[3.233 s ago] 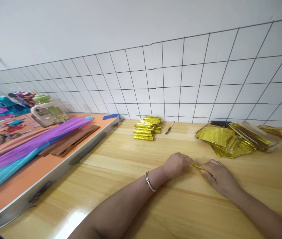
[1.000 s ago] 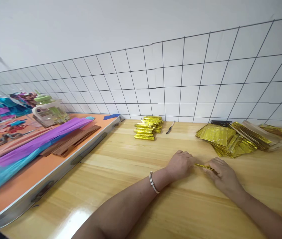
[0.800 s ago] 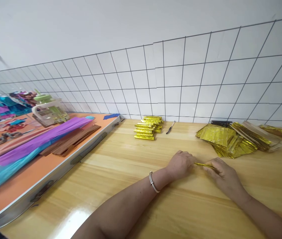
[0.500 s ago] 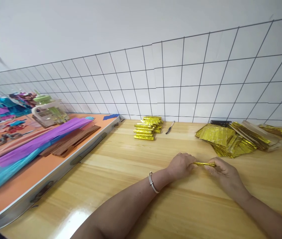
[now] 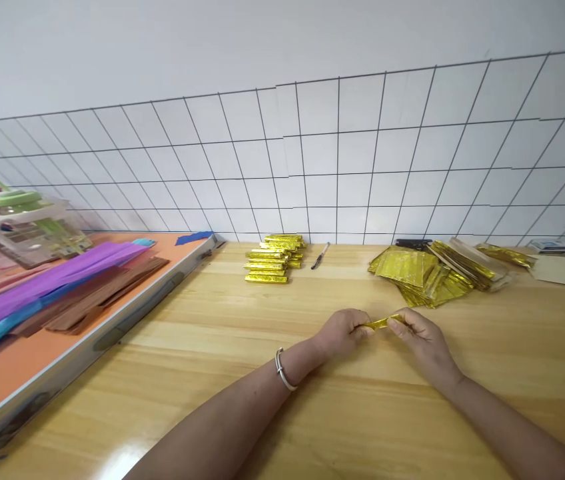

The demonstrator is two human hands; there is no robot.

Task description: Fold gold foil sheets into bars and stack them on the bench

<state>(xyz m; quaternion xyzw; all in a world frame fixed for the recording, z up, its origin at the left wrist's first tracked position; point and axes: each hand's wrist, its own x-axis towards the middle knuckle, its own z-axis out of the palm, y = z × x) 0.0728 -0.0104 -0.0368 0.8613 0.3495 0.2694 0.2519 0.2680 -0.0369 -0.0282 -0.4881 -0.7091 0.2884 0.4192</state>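
Observation:
A narrow folded strip of gold foil is stretched between my two hands, just above the wooden table. My left hand, with a white bangle at the wrist, pinches its left end. At the other end, the thumb and fingers of my right hand are closed on the strip. Both ends are hidden under the fingers. Beyond my right hand lies a spread pile of flat gold foil sheets. Farther left, several folded gold foil strips are stacked in a small heap.
A pen lies beside the stacked strips. On the left, an orange-topped board with a raised edge carries purple crepe paper, brown strips and a green-lidded jug. A tiled wall bounds the table's back.
The view has turned to the right. The gold strip has turned to show a broader face, and my right hand's grip has shifted inward, leaving a shorter stretch between the hands.

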